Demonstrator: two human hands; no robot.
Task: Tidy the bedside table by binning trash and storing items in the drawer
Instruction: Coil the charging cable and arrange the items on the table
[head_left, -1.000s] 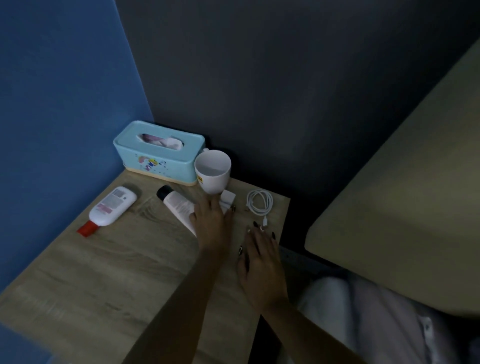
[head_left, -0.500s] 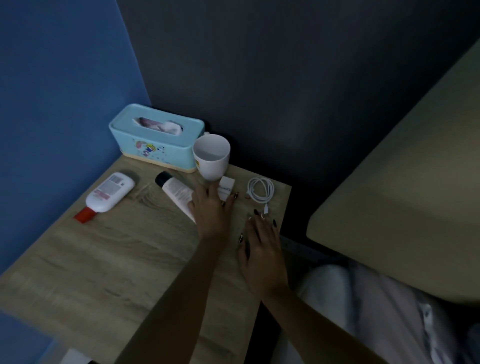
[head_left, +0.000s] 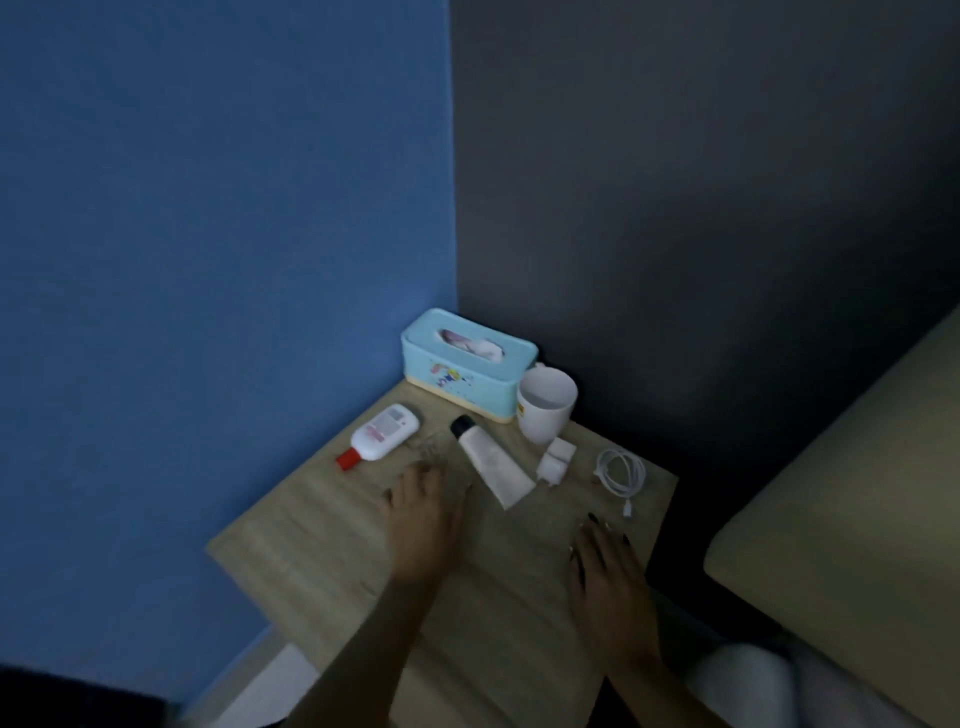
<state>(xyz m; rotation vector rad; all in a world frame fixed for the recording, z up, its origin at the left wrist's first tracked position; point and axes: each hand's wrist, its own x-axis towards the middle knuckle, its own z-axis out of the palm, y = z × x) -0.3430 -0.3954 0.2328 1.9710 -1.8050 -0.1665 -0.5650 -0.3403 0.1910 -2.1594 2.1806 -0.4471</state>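
On the wooden bedside table lie a white bottle with a red cap, a white tube with a black cap, a white charger plug and a coiled white cable. My left hand lies flat on the tabletop, fingers spread, just left of the tube and below the bottle, holding nothing. My right hand rests open near the table's right edge, a little below the cable's plug end.
A light blue tissue box stands in the back corner with a white mug beside it. Blue wall on the left, dark wall behind. A bed mattress runs along the right side.
My left hand has pulled back from the charger and mug and moved left, uncovering the tube. My right hand drew back from the cable. The camera has lifted and tilted.
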